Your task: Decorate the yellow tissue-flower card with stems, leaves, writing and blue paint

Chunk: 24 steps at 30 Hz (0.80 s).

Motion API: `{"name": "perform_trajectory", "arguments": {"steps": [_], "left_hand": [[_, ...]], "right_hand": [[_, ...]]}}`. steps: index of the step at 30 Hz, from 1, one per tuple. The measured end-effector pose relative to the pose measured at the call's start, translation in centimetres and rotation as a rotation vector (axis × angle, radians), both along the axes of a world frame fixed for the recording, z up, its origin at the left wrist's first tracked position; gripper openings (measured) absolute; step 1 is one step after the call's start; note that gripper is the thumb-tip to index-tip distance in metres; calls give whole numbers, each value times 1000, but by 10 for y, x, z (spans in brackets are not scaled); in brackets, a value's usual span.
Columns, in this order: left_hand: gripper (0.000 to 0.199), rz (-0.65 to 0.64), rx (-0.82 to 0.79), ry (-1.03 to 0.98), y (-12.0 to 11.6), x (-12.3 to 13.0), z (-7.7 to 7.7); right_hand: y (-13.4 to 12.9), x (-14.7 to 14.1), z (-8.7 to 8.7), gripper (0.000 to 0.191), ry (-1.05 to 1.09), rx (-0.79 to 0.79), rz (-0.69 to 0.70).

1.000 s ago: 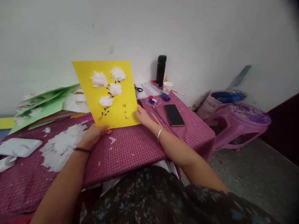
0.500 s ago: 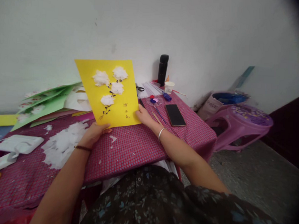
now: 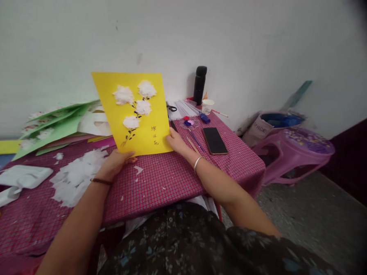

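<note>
Three containers are showing in the head view. A white cup [image 3: 207,107] is standing upright beside a black bottle [image 3: 200,86], its contents too small to tell. A clear tray [image 3: 197,125] is holding red, blue and pink blobs. Near the pink stool [image 3: 293,157], a pale bag [image 3: 254,131] is holding something blue.

The yellow card [image 3: 146,141] is hanging raised over the near part of the checked table [image 3: 156,185], its decorated face turning toward the wearer. Its long axis is running from bottom to top, the top leaning leftward and white flowers pointing up.

The left hand [image 3: 119,161] is pinching the lower left corner, thumb in front, fingers curling beneath. The right hand [image 3: 175,142] is gripping the lower right edge; its fingers are mostly hiding behind the card, so their spread cannot be told. White paper scraps [image 3: 75,179] are lying beside the left forearm.
</note>
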State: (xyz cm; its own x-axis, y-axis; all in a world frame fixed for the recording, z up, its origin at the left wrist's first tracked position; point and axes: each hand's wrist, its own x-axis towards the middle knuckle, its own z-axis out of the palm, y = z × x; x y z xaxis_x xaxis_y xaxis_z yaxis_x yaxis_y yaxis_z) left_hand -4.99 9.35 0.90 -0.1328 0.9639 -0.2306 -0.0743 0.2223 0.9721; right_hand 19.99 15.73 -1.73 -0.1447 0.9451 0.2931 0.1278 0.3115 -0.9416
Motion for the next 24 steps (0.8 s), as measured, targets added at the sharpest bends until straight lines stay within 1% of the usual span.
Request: {"name": "perform_trajectory", "arguments": {"steps": [6, 11, 15, 18, 20, 24], "left_hand": [[29, 6, -10, -6, 1, 0, -1], [15, -14, -48, 1, 3, -3, -4], [19, -27, -60, 1, 5, -6, -7], [18, -41, -42, -12, 6, -7, -9], [21, -65, -24, -26, 5, -7, -9], [34, -144, 15, -74, -2, -2, -7]], "right_hand": [[-1, 0, 2, 35, 1, 1, 0], [-4, 1, 4, 30, 15, -15, -3], [-5, -1, 4, 27, 43, -42, -6], [-6, -2, 5, 21, 77, -68, -15], [-7, -2, 9, 20, 122, -89, -18], [-9, 3, 22, 22, 313, -189, -11]]}}
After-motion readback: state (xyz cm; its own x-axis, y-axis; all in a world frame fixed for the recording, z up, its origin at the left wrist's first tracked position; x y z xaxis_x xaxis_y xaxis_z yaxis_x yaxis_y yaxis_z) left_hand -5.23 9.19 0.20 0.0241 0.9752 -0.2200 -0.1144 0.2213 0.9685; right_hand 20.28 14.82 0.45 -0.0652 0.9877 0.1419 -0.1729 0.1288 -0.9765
